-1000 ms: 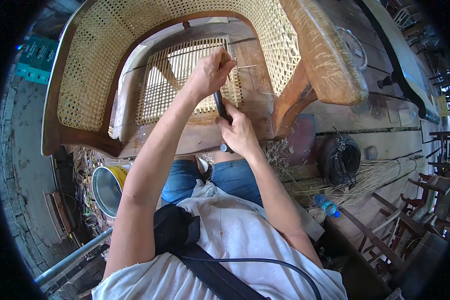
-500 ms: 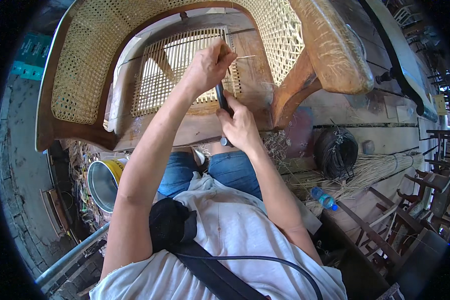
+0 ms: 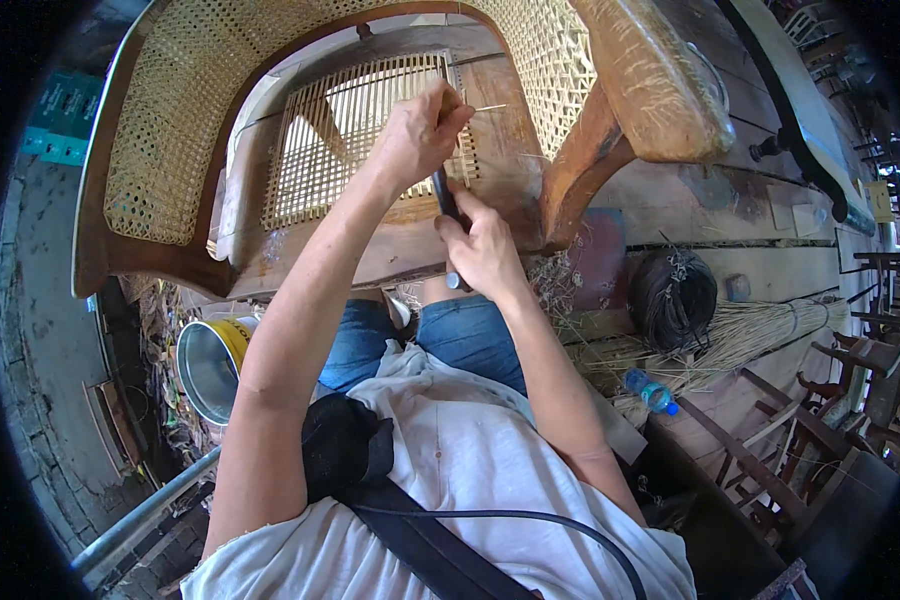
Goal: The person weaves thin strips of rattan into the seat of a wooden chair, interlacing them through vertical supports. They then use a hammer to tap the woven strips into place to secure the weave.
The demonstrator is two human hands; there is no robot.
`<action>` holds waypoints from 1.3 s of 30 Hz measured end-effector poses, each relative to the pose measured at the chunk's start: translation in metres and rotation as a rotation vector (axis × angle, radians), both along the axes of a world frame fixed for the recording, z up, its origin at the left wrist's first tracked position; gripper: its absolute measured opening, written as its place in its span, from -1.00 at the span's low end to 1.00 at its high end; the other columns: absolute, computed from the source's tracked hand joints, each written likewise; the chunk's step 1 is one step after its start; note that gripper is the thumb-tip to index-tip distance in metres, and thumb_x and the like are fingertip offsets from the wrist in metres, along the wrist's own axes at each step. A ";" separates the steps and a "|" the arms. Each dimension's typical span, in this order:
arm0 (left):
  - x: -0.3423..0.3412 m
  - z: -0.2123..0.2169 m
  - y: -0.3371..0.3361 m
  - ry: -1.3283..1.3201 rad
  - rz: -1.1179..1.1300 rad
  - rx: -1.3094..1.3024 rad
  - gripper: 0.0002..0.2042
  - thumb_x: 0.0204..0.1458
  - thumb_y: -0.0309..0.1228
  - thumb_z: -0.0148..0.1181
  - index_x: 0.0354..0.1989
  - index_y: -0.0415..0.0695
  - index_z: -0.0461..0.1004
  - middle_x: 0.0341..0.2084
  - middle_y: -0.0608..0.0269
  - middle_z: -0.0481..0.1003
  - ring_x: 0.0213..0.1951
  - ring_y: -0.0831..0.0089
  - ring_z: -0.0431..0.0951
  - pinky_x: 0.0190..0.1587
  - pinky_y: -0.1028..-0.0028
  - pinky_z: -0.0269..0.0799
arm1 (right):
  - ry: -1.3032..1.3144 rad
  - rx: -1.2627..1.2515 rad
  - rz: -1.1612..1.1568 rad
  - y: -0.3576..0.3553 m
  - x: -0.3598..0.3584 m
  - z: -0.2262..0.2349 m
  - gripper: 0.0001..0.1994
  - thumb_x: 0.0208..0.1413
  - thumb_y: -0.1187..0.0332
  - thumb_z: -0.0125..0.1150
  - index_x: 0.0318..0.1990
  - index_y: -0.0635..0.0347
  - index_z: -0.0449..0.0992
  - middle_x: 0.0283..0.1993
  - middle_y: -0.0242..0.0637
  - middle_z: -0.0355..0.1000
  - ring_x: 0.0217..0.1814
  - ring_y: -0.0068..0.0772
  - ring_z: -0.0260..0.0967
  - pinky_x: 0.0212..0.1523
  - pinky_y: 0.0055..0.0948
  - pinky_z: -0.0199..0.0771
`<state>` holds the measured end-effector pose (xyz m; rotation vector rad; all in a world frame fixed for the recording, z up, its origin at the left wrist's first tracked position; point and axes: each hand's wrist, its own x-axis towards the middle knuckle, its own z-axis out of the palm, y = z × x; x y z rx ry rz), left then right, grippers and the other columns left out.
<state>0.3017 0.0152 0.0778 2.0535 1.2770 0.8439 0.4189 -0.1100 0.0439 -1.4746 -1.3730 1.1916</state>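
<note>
A wooden armchair (image 3: 390,240) with woven cane back and sides stands in front of me. Pale cane strands cross its open seat frame in a partly woven seat panel (image 3: 355,120). Over the right edge of that panel, my left hand (image 3: 420,135) is closed in a pinch, with a thin pale strip (image 3: 490,107) poking out rightward past the fingers. My right hand (image 3: 485,248) grips a dark rod-shaped tool (image 3: 444,194) with a round metal end, just below the left hand. The tool's upper tip is close under the left fingers; whether they touch is hidden.
A yellow-rimmed metal bucket (image 3: 208,370) stands at lower left. To the right are a black coil of cord (image 3: 673,300), a bundle of cane strands (image 3: 760,330) and a plastic bottle (image 3: 651,391). The chair's broad armrest (image 3: 660,90) juts out at upper right.
Both hands stay almost in place. The tool's lower metal end has shifted slightly right, and the pale strip's free end sits a little higher. The armrest appears slightly farther left and up.
</note>
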 end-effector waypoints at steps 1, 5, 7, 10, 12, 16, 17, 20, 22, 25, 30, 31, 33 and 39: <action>0.000 0.004 -0.003 0.004 -0.001 0.011 -0.79 0.18 -0.35 0.19 -0.27 -0.26 0.40 -0.51 -0.06 0.56 -0.42 0.00 0.61 -0.39 0.22 0.48 | -0.010 0.009 0.002 -0.003 -0.002 -0.001 -0.50 0.12 0.39 0.11 0.23 0.33 0.33 -0.06 0.38 0.42 0.06 0.34 0.40 0.04 -0.04 0.42; 0.000 -0.013 -0.002 0.028 0.008 0.039 -0.79 0.19 -0.34 0.21 -0.27 -0.26 0.42 -0.57 0.09 0.53 -0.50 0.35 0.54 -0.43 0.37 0.43 | 0.018 -0.033 0.065 -0.013 -0.009 0.003 -0.51 0.13 0.38 0.09 0.25 0.25 0.34 -0.12 0.41 0.42 0.01 0.35 0.43 -0.02 0.01 0.43; 0.001 -0.013 -0.003 0.034 0.018 0.034 -0.80 0.19 -0.35 0.21 -0.26 -0.26 0.42 -0.56 0.10 0.54 -0.50 0.37 0.53 -0.42 0.37 0.43 | 0.065 -0.115 0.061 -0.011 -0.005 0.005 -0.52 0.14 0.38 0.08 0.25 0.23 0.33 -0.15 0.39 0.44 -0.03 0.35 0.44 -0.06 0.01 0.45; -0.001 -0.011 -0.003 -0.006 0.016 0.032 -0.79 0.20 -0.34 0.21 -0.26 -0.26 0.41 -0.55 0.11 0.54 -0.51 0.39 0.52 -0.41 0.38 0.43 | 0.025 -0.088 -0.028 -0.010 -0.002 0.002 -0.52 0.16 0.37 0.07 0.27 0.22 0.32 -0.16 0.39 0.45 -0.02 0.35 0.44 -0.05 0.00 0.46; -0.003 -0.012 -0.005 -0.033 0.015 0.051 -0.78 0.21 -0.33 0.20 -0.26 -0.26 0.41 -0.56 0.11 0.53 -0.52 0.42 0.51 -0.41 0.39 0.43 | -0.094 -0.022 -0.019 -0.014 -0.001 0.011 -0.49 0.17 0.36 0.07 0.29 0.23 0.28 -0.12 0.40 0.44 0.01 0.34 0.42 -0.01 -0.01 0.45; -0.004 0.005 -0.018 0.006 0.033 -0.019 -0.80 0.21 -0.35 0.19 -0.24 -0.26 0.41 -0.54 0.10 0.53 -0.49 0.37 0.53 -0.38 0.38 0.45 | -0.127 0.098 0.035 -0.026 -0.002 -0.004 -0.47 0.18 0.38 0.08 0.31 0.30 0.24 -0.06 0.40 0.42 0.04 0.32 0.42 0.04 -0.03 0.44; -0.003 0.000 -0.017 0.003 0.027 -0.017 -0.80 0.21 -0.35 0.19 -0.24 -0.26 0.41 -0.53 0.10 0.54 -0.49 0.36 0.54 -0.38 0.37 0.45 | -0.127 0.051 0.049 -0.027 -0.002 -0.001 -0.47 0.18 0.39 0.07 0.31 0.32 0.23 -0.05 0.40 0.42 0.04 0.31 0.42 0.04 -0.04 0.44; -0.005 -0.010 -0.013 0.024 0.013 0.007 -0.80 0.22 -0.35 0.19 -0.23 -0.25 0.41 -0.52 0.09 0.55 -0.46 0.33 0.56 -0.37 0.36 0.46 | -0.028 -0.050 0.040 -0.023 0.000 -0.005 -0.47 0.19 0.39 0.06 0.31 0.33 0.23 -0.08 0.39 0.43 0.03 0.28 0.44 0.02 -0.04 0.45; -0.005 -0.009 -0.015 -0.008 0.012 0.019 -0.80 0.21 -0.35 0.19 -0.23 -0.25 0.41 -0.51 0.09 0.55 -0.46 0.32 0.56 -0.37 0.36 0.46 | -0.015 -0.150 0.012 -0.022 0.003 0.009 -0.47 0.19 0.38 0.06 0.32 0.30 0.22 -0.15 0.36 0.46 -0.02 0.28 0.47 -0.04 -0.01 0.46; -0.006 0.012 -0.026 0.006 0.020 -0.034 -0.79 0.21 -0.35 0.19 -0.23 -0.26 0.41 -0.49 0.06 0.56 -0.43 0.35 0.59 -0.36 0.36 0.48 | -0.063 -0.173 0.023 -0.026 0.002 0.023 -0.46 0.18 0.36 0.07 0.33 0.24 0.22 -0.22 0.34 0.47 -0.08 0.30 0.48 -0.09 0.04 0.47; -0.006 -0.005 -0.027 -0.017 0.012 -0.002 -0.79 0.21 -0.33 0.20 -0.23 -0.25 0.43 -0.51 0.10 0.56 -0.47 0.38 0.56 -0.37 0.37 0.48 | -0.042 -0.102 0.069 -0.034 -0.003 0.010 -0.48 0.16 0.33 0.09 0.30 0.17 0.26 -0.23 0.35 0.46 -0.10 0.35 0.46 -0.10 0.05 0.46; -0.005 -0.006 -0.026 -0.012 0.010 -0.017 -0.80 0.21 -0.33 0.19 -0.21 -0.25 0.44 -0.49 0.10 0.57 -0.44 0.37 0.58 -0.36 0.37 0.49 | -0.020 -0.130 0.077 -0.034 -0.003 0.010 -0.48 0.16 0.33 0.09 0.30 0.17 0.27 -0.24 0.36 0.46 -0.11 0.35 0.46 -0.10 0.05 0.45; -0.007 -0.003 -0.026 -0.005 0.020 -0.057 -0.79 0.22 -0.33 0.19 -0.21 -0.25 0.44 -0.47 0.10 0.57 -0.42 0.37 0.59 -0.35 0.38 0.48 | -0.006 -0.139 0.070 -0.033 0.001 0.009 -0.47 0.16 0.33 0.09 0.30 0.20 0.27 -0.24 0.37 0.45 -0.11 0.34 0.46 -0.09 0.04 0.45; -0.014 0.005 -0.012 -0.010 0.025 0.016 -0.76 0.22 -0.29 0.19 -0.21 -0.25 0.44 -0.49 0.13 0.58 -0.44 0.41 0.58 -0.35 0.41 0.48 | -0.056 -0.097 0.045 -0.032 0.004 0.007 -0.44 0.16 0.35 0.10 0.32 0.27 0.24 -0.27 0.40 0.44 -0.13 0.35 0.46 -0.12 -0.01 0.45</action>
